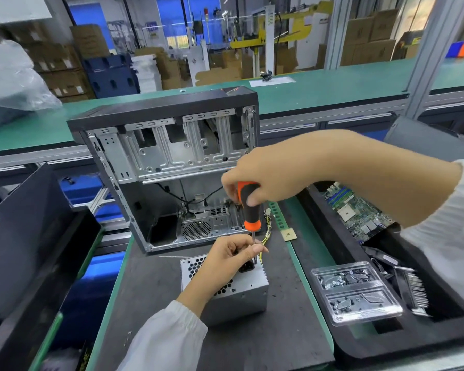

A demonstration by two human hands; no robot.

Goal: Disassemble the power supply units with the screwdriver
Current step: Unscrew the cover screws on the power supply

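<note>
A white-sleeved left hand (227,257) pinches the thin steel shaft of an orange-and-black-handled screwdriver (248,207) just above the top face of a grey sheet-metal power supply unit (225,287) with a honeycomb vent, standing on a dark bench mat (150,303) in front of an empty, open steel computer case (172,162). The right hand (263,178) grips the handle from above, fingers curled round it. Whether the tip is seated in a screw cannot be seen. The likely risk is the tip slipping sideways if pressure goes off-axis, stripping the screw or jabbing the steadying fingers. To the right, a clear plastic two-compartment tray (356,293) holds loose screws and small metal parts; the black foam-lined bin (319,210) under it carries a green circuit board (356,212) and a finned heatsink (415,293).
</note>
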